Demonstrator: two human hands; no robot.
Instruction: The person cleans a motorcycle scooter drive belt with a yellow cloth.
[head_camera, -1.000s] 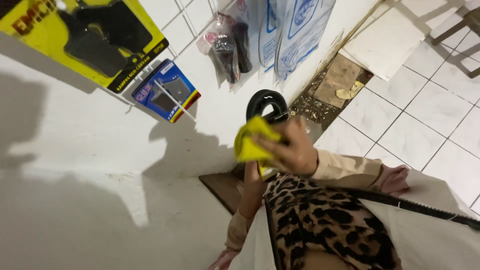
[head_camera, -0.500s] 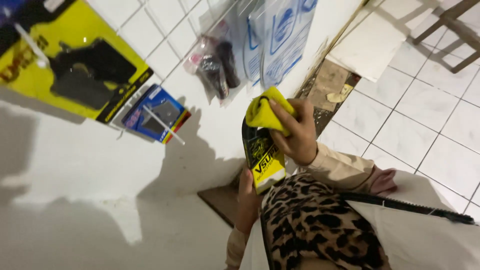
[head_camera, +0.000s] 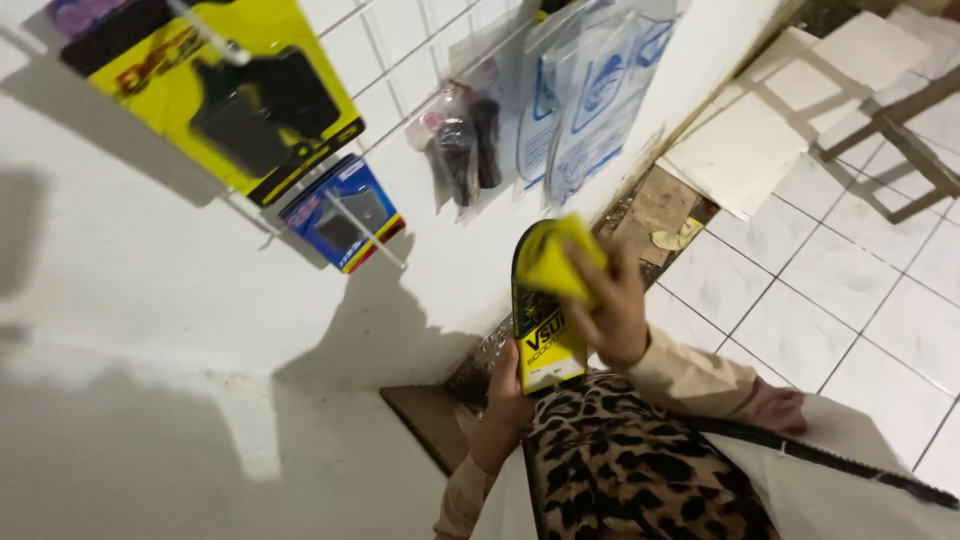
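Observation:
My left hand (head_camera: 508, 395) grips the lower edge of a flat yellow-and-black carded package (head_camera: 545, 345) and holds it upright in front of my leopard-print top. My right hand (head_camera: 615, 310) presses a yellow cloth (head_camera: 560, 262) against the package's rounded top end. The cloth covers the upper part of the package. Both hands sit close to the white wall, below the hanging goods.
A white wire grid on the wall carries a large yellow card with black parts (head_camera: 230, 100), a small blue package (head_camera: 345, 215), a clear bag of dark parts (head_camera: 465, 145) and clear blue-printed bags (head_camera: 590, 90). On the white tiled floor (head_camera: 820, 290) lie a loose tile (head_camera: 745, 155) and rubble (head_camera: 665, 215); a metal frame (head_camera: 900, 150) stands far right.
The package has turned from showing a black ring to standing upright with its yellow face visible. My right hand with the cloth has stayed on its top end. The view shifted slightly.

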